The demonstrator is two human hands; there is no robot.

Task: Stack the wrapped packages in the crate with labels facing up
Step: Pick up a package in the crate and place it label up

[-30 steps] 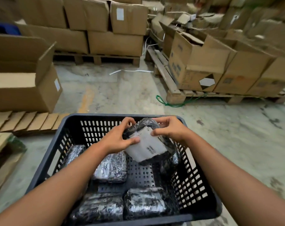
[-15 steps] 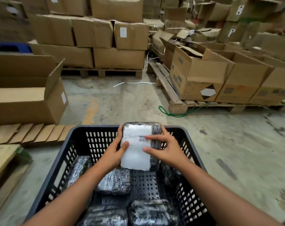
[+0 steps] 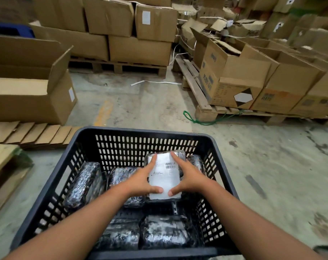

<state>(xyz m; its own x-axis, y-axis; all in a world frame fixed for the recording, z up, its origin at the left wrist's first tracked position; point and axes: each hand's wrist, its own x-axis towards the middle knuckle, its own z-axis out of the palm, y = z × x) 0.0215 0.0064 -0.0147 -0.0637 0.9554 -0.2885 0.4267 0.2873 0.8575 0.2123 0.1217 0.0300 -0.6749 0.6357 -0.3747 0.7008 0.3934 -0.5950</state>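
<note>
Your left hand and right hand hold 1 package between them, fingers flat along its long sides. It sits label up in the crate, long way pointing away from you.

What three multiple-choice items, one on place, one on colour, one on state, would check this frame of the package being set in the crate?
1. Where is the labelled package?
A. on the floor
B. inside the crate, toward its far right
C. on a pallet

2. What colour is the crate?
A. dark, near black
B. red
C. yellow

3. How does the label lie?
A. facing down
B. torn off
C. facing up

Answers: 1 B, the left hand and right hand hold it within the crate walls. 2 A, rim and slotted walls are dark. 3 C, the white sheet and barcode show on top.
</note>
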